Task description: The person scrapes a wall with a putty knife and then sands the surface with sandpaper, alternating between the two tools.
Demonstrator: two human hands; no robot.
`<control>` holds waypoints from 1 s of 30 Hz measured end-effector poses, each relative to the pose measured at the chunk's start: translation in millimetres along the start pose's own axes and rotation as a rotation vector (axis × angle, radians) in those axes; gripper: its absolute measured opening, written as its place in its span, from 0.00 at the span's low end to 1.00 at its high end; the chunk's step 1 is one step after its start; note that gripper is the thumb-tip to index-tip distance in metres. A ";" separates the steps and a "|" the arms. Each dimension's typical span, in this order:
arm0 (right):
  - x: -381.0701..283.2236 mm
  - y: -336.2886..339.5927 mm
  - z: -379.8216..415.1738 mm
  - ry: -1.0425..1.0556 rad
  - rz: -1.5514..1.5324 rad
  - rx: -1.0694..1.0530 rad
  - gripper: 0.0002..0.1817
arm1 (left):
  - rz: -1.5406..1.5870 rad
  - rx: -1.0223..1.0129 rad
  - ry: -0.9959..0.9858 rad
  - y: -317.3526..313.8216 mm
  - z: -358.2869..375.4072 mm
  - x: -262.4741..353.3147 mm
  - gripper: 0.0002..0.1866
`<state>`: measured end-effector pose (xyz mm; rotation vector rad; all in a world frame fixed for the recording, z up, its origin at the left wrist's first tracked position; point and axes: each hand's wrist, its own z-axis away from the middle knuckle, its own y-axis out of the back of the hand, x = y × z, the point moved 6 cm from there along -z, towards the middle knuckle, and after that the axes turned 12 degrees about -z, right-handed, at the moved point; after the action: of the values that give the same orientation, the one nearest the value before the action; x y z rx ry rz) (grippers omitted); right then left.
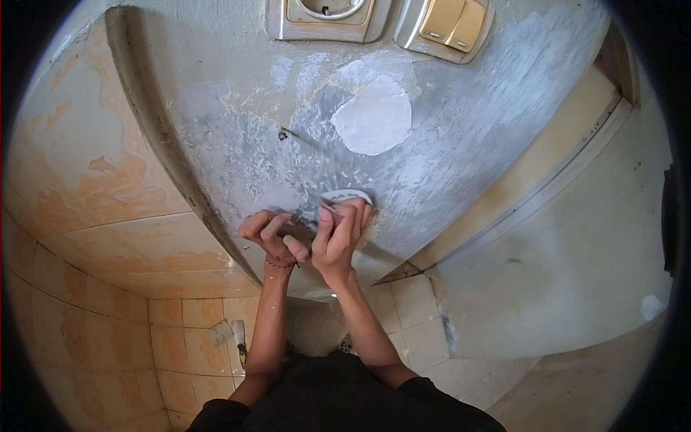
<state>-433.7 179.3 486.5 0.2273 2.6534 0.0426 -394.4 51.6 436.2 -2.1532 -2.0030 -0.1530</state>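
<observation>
A grey wall point(237, 151) with peeled, rough patches stands in front of me. My right hand point(342, 234) is closed on a folded piece of sandpaper point(347, 196), whose pale, printed back shows above the fingers near the wall. Just to its left, my left hand point(276, 235) has bent fingers with gaps between them, and nothing shows in it. A smooth white filler patch point(374, 117) lies on the wall above both hands. Left of that patch is a small dark hole point(282, 135).
At the top are a wall socket point(327, 18) and a double switch point(445, 25). Orange tiles point(101, 165) cover the left wall. A scraper point(239, 338) lies on the tiled floor at lower left. A door point(561, 252) is on the right.
</observation>
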 end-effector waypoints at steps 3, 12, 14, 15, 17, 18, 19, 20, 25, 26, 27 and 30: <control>7.3 -0.2 8.3 0.141 0.084 -0.096 0.07 | -0.014 0.003 0.010 1.4 -9.2 5.1 0.21; 16.2 -3.4 14.9 0.314 0.227 -0.161 0.08 | -0.067 -0.083 -0.009 -0.1 -13.0 8.0 0.15; 15.9 -3.5 15.4 0.351 0.250 -0.141 0.07 | -0.063 -0.083 0.005 1.5 -13.9 5.0 0.15; 18.2 -4.2 17.5 0.366 0.246 -0.120 0.07 | -0.074 -0.084 -0.003 2.8 -15.4 5.2 0.15; 22.8 -4.6 19.8 0.384 0.275 -0.093 0.08 | -0.082 -0.061 -0.018 3.9 -17.3 4.2 0.17; 23.8 -3.6 20.7 0.404 0.305 -0.065 0.10 | -0.083 -0.065 -0.017 2.8 -18.1 3.5 0.17; 25.3 1.9 18.1 0.399 0.354 -0.021 0.08 | -0.083 -0.055 -0.018 3.7 -19.2 3.3 0.18; 36.5 16.8 13.7 0.291 0.335 0.056 0.07 | -0.085 -0.044 -0.020 7.2 -19.9 2.1 0.19; 32.0 68.1 -17.8 -0.085 -0.056 0.620 0.11 | -0.103 0.050 0.000 22.1 -26.8 0.9 0.25; 19.0 73.7 -21.3 -0.030 0.042 0.616 0.12 | -0.130 0.056 -0.021 22.0 -28.7 3.6 0.27; 7.6 66.4 -19.4 -0.038 -0.052 0.583 0.12 | -0.153 0.061 -0.043 21.1 -29.9 7.7 0.29; -18.4 36.6 -21.9 0.196 -0.033 0.212 0.08 | -0.172 -0.002 -0.083 13.2 -33.8 12.7 0.31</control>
<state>-422.1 212.5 516.8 0.2599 2.8564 -0.2396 -378.2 56.0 470.8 -2.0177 -2.2349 -0.0911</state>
